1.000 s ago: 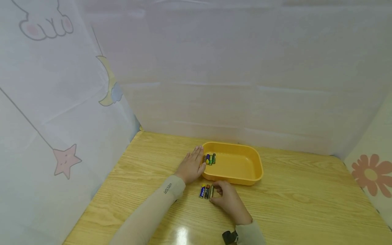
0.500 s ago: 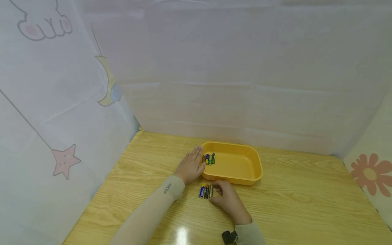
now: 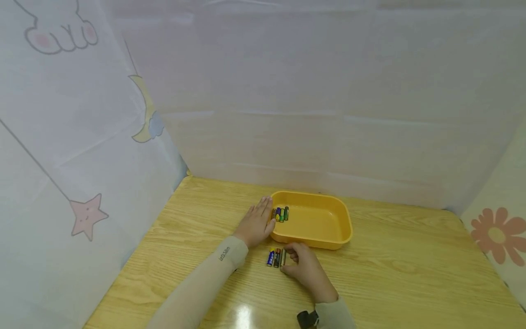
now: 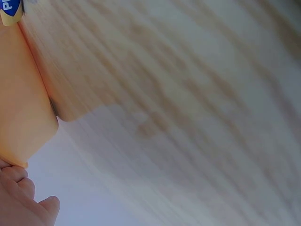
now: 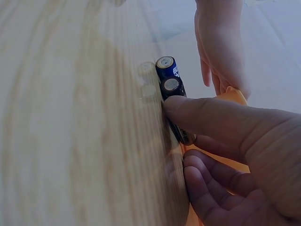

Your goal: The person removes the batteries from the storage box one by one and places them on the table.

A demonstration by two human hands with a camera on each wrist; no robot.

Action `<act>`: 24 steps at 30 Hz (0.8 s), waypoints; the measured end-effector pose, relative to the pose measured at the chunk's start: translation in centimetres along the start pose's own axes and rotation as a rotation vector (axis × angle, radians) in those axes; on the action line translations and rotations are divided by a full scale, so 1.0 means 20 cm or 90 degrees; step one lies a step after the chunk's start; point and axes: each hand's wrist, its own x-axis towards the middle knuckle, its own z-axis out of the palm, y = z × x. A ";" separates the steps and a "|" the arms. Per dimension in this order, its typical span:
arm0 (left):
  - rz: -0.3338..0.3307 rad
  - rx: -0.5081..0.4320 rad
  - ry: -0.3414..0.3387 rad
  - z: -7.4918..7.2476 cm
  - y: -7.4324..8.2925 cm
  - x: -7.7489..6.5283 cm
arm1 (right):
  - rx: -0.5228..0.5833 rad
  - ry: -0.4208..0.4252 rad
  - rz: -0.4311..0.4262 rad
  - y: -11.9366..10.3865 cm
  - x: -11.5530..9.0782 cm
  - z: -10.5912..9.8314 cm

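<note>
My left hand (image 3: 254, 225) lies with straight fingers along the left rim of a yellow plastic tray (image 3: 314, 224). On the table just in front of the tray, my right hand (image 3: 306, 268) pinches a gold-coloured battery (image 3: 283, 257) lengthwise, thumb at the near end and index finger at the far end. Left of it in a row lie a black battery with a copper end (image 3: 277, 258) and a blue battery (image 3: 270, 257) with a yellow end. The right wrist view shows the thumb (image 5: 202, 115) hiding most of the gold battery, beside the black battery (image 5: 172, 85).
Several batteries (image 3: 281, 214) lie side by side inside the tray at its left wall. Wood-grain table (image 3: 411, 265) stretches out on both sides. A pale cloth backdrop (image 3: 263, 114) stands close behind the tray, with more printed cloth at the left and right.
</note>
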 end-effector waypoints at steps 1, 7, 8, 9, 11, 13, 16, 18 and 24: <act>-0.001 0.001 -0.001 0.00 0.00 0.00 | -0.002 0.000 0.000 0.00 0.00 0.00; -0.002 0.002 0.001 0.00 0.00 0.00 | -0.004 -0.007 0.007 0.00 0.00 0.00; -0.002 0.000 0.001 0.00 0.00 0.00 | -0.002 -0.008 0.008 0.00 0.00 -0.01; -0.001 -0.001 0.002 0.00 0.00 0.00 | -0.002 -0.010 0.009 0.00 0.00 -0.01; 0.000 -0.002 0.001 0.00 0.00 0.00 | -0.002 -0.015 0.007 -0.01 -0.01 -0.01; -0.001 -0.005 0.001 0.00 0.00 0.00 | -0.004 -0.019 0.004 -0.01 -0.01 -0.01; -0.003 -0.007 -0.002 0.00 0.00 0.00 | -0.002 -0.023 0.003 -0.02 -0.02 -0.01; -0.002 -0.009 -0.001 0.00 0.00 0.00 | -0.001 -0.021 0.004 -0.03 -0.02 -0.01; 0.005 0.000 0.000 -0.01 0.00 0.00 | -0.006 0.009 0.013 -0.07 -0.05 -0.03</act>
